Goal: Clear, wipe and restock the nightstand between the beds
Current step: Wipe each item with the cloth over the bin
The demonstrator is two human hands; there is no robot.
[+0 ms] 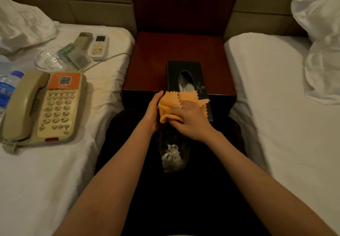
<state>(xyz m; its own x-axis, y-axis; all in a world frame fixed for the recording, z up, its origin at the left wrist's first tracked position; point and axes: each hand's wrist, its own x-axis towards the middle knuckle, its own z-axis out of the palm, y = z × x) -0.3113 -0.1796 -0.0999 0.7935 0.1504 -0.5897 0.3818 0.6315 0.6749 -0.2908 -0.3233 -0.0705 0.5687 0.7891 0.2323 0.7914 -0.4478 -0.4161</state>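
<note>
Orange cloth against dark wood and white linen.

The cloth (176,101) at centre is orange-yellow with a zigzag-cut edge. The tissue box (173,73) is black with small pale print, and white tissue shows in its oval opening. The surface (176,51) is reddish-brown wood, and the wall panel (184,7) above it is darker brown. At left, the phone (60,110) is beige, with an orange label bearing a black-and-white QR code and a red strip at its lower edge. The bottle (7,88) at the left edge is clear with a blue cap and blue label. The white remote (99,47) has orange and yellow buttons; the other remote (83,39) is grey-beige. The left bed (46,171) and right bed (276,107) are white, and the headboard (92,2) is tan.
</note>
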